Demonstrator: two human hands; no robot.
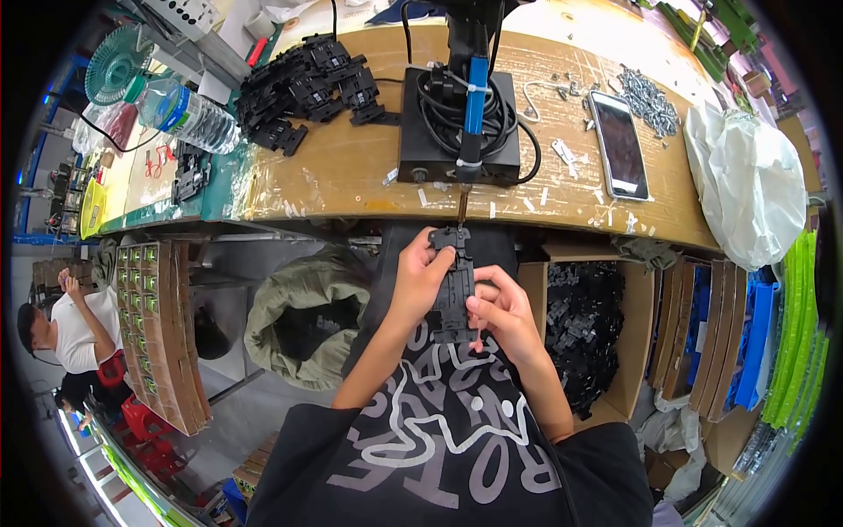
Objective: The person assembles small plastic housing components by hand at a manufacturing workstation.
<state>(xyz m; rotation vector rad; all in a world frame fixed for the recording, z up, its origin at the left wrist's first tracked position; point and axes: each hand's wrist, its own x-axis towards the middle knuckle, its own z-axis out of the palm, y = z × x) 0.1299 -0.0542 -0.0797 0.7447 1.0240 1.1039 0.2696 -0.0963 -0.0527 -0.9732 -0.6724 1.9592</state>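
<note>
Assembly shop, production-floor type, by the look of it. Tells: scuffed worktable (329,180) littered with small scraps, heap of black plastic parts (303,92), loose pile of small metal pieces (650,101), likely screws. Driver-like tool (475,101) with blue section upright over the table edge, in front of a black box (414,132) with coiled cable (439,104). Bulk stock down low: open carton (644,338) full of black parts, green sack (268,303). Right: stacked blue and brown boxes (722,334). Left: compartmented cardboard box (180,334), seated person (83,334), red stools (147,423).
</note>
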